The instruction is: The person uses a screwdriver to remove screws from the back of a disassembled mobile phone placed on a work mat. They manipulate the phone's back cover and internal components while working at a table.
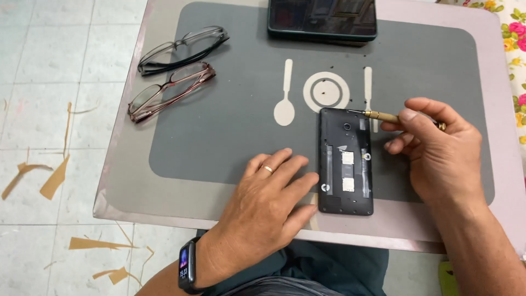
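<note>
Lying back-up near the front edge of a small table (164, 216), an opened black phone (346, 160) with its rear cover off shows its inner frame, card slots and camera hole. Left hand (263, 205) rests flat on the grey mat (219, 126) just beside the phone, fingers spread and relaxed, fingertips touching the phone's left edge; a ring on one finger, a dark smartwatch (186, 269) on the wrist. Nothing gripped by that hand. Right hand (435, 145) sits to the phone's right, thumb and forefinger pinched tight on a slim brass-coloured screwdriver (383, 116); its thin tip reaches the phone's upper right corner. Mat carries a pale spoon, plate and knife design above the phone. Two pairs of glasses on the table's far left: a dark-framed pair (183, 49) and, just beside it, a reddish-brown pair (170, 90). A dark tablet (322, 19) lies at the far edge, well apart from both hands. Tiled floor (44, 109) to the left, with scraps of brown tape
</note>
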